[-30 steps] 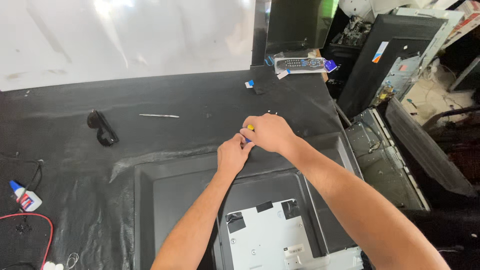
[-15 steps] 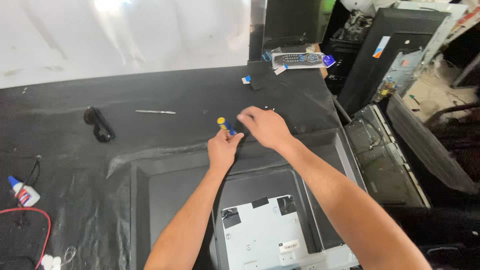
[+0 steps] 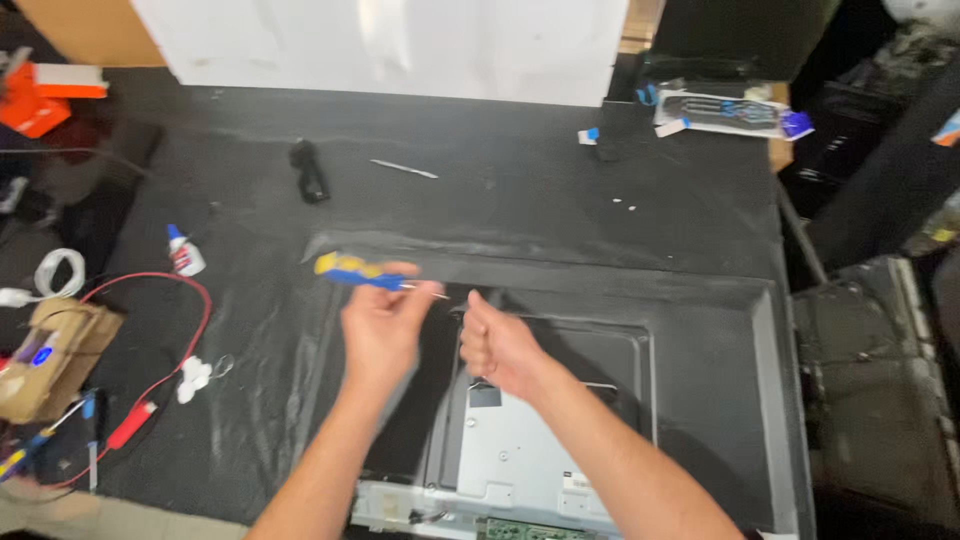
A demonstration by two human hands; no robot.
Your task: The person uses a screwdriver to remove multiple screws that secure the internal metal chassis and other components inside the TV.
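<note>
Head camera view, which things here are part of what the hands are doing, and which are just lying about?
In use: screwdriver in left hand; right hand; flat-screen back panel; metal plate.
Lying about: glue bottle, red wire, remote control, black strap.

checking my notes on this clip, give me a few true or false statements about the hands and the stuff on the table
1. The left hand holds a yellow-and-blue-handled screwdriver. True.
2. The right hand grips a red lighter. False: it is closed in a fist, and nothing can be seen in it.
3. A small white glue bottle lies left of the hands. True.
4. The red wire loops over the grey metal back plate. False: it lies on the black table cover, far left.
</note>
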